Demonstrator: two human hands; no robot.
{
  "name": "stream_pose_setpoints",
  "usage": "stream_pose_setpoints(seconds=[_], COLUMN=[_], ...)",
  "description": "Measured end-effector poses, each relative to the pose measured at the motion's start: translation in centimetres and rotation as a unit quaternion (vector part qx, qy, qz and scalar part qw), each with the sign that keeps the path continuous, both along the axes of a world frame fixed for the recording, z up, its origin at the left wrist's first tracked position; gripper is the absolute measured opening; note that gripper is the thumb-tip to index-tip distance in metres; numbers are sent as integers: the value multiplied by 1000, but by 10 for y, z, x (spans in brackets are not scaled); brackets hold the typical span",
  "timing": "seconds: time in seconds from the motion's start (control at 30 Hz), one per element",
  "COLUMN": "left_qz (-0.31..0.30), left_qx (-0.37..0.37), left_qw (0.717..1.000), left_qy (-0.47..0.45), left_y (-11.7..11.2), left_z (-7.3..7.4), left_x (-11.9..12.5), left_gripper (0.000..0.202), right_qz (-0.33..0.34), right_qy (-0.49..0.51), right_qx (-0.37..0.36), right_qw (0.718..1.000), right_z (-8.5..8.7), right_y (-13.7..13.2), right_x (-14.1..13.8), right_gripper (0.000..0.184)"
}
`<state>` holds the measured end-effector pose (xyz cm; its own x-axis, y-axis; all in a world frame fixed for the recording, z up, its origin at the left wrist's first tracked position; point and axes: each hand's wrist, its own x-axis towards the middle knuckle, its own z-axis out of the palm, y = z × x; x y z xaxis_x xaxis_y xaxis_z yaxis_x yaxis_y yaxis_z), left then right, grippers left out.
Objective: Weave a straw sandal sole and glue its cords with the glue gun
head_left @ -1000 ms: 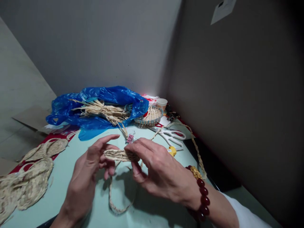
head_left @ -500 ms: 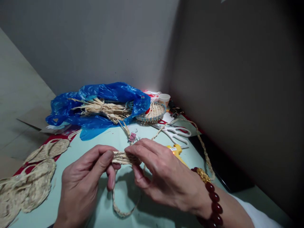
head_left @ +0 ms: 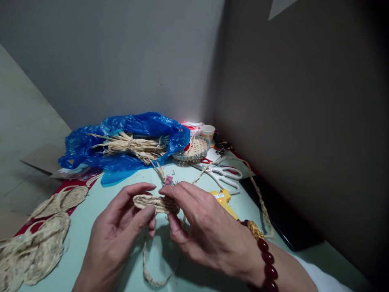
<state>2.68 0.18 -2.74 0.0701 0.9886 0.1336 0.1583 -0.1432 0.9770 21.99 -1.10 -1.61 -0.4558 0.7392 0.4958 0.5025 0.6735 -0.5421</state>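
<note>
A flattened coil of braided corn husk is held up in front of me. My right hand, with a dark red bead bracelet at its wrist, pinches the coil's right end between thumb and fingers. My left hand is curled loosely about the left end. Its thumb lies against the lower front edge, and the index finger is lifted clear above. From the coil, a loose length of braid hangs in a loop below. More braid curves across the table behind my right hand. Part of the coil is hidden by my right fingers.
Behind lie a blue plastic bag with a bundle of dry husks, a woven basket, and a paper cup. White-handled scissors, a yellow glue gun and a black flat object sit right; coiled husk pieces lie left.
My left index finger has lifted off the coil and the thumb has slid to its lower edge, exposing the rounded left end. My right hand keeps its pinch. The view has tilted slightly upward.
</note>
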Motion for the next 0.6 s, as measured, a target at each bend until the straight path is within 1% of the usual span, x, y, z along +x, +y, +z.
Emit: stream_pose_setpoints(seconds=[0.1,0.17,0.27,0.43,0.6], left_qz=[-30,-25,7,89,108], left_qx=[32,43,63,80,87], left_qw=[998,997,995,991,988], left_qy=[39,56,71,53,70], left_y=[3,5,3,-8,-14], left_z=[4,7,9,11,10], left_x=[-1,-3,-2,8,10], left_gripper=[26,21,18,13,14], right_qz=[7,9,6,9,-12], right_qy=[18,31,38,38,29], right_qx=[-15,-23,-29,-37,-39], right_qw=[1000,999,999,999,999], right_z=[4,8,12,13,14], right_y=[-2,-3,-4,-7,-11], right_x=[2,3,5,5,7], right_gripper=[25,22,20,25,29])
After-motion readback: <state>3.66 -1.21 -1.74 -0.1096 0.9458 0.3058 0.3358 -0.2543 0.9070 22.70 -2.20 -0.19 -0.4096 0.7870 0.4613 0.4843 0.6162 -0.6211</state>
